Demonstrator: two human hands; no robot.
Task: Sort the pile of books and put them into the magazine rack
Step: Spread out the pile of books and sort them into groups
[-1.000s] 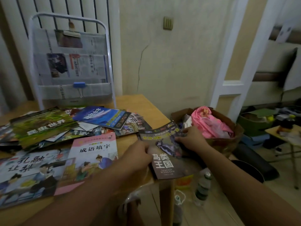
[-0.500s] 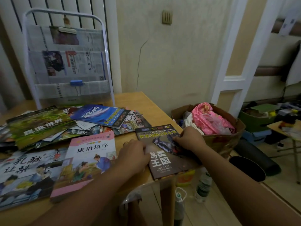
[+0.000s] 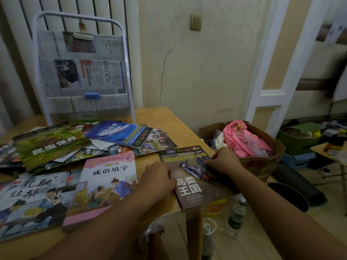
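Now both hands hold the dark bird-picture book (image 3: 189, 177) at the lower centre of the frame: the left hand (image 3: 157, 180) curls its fingers over the book's left edge, the right hand (image 3: 223, 162) pinches its right edge. It lies flat at the corner of the wooden table (image 3: 169, 119), its lower end overhanging. Best, I'd say, to lift it level, clear of the pink-covered picture book (image 3: 105, 184) just beside. The white wire magazine rack (image 3: 82, 68) stands upper left, beyond the scattered pile of books (image 3: 56, 145); room above looks open.
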